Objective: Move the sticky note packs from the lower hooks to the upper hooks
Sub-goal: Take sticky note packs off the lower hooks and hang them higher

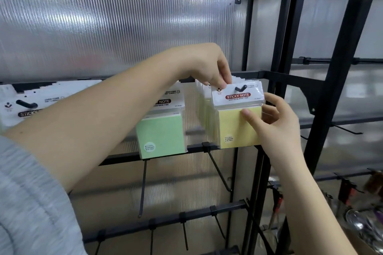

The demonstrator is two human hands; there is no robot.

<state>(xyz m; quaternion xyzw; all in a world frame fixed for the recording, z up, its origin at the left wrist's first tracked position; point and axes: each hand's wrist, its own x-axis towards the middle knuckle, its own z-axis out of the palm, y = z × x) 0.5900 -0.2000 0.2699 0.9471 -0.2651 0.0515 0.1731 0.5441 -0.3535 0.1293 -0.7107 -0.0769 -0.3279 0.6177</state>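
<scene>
At frame centre-right, both hands pinch the yellow sticky note pack (238, 118), seemingly light and slippery-sleeved; its stiff header card looks the surest hold.

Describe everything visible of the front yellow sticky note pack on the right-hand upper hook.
The yellow sticky note pack hangs upright at the front of a row of like packs, in clear glossy wrap. Its white header card bears a red STICKY NOTE label, and the black hook pokes through it. A small white sticker sits low on its face. The left hand pinches the header's top left; the right hand grips the block's right edge, thumb on front.
</scene>
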